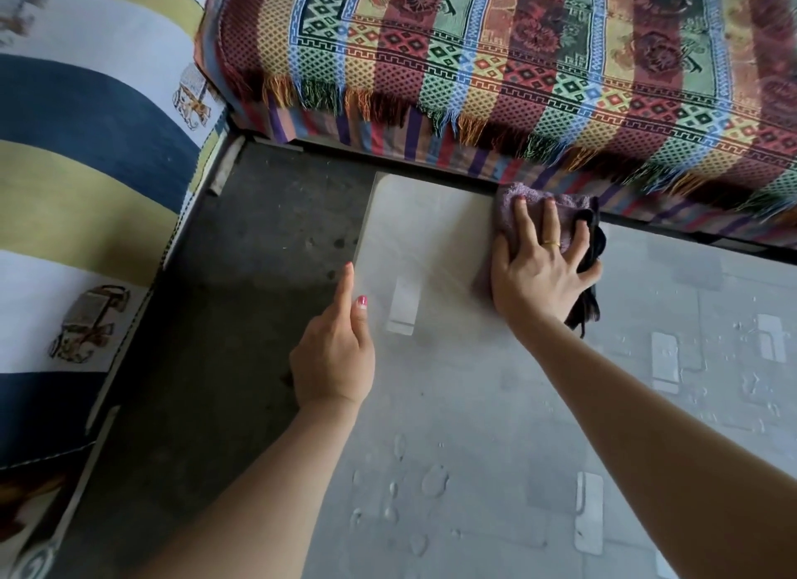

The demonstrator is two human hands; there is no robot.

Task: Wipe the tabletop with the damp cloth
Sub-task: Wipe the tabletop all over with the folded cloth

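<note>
A pale grey glossy tabletop fills the lower right, with water drops on its near and right parts. A purple cloth with a dark part on its right lies on the table near the far edge. My right hand presses flat on the cloth, fingers straight and spread, a ring on one finger. My left hand rests on the table's left edge, its index finger stretched along the edge and the thumb on the top.
A sofa seat under a fringed, striped woven throw runs just behind the table's far edge. A cushion with blue, yellow and white bands lies at the left. Dark floor shows between the table and the seats.
</note>
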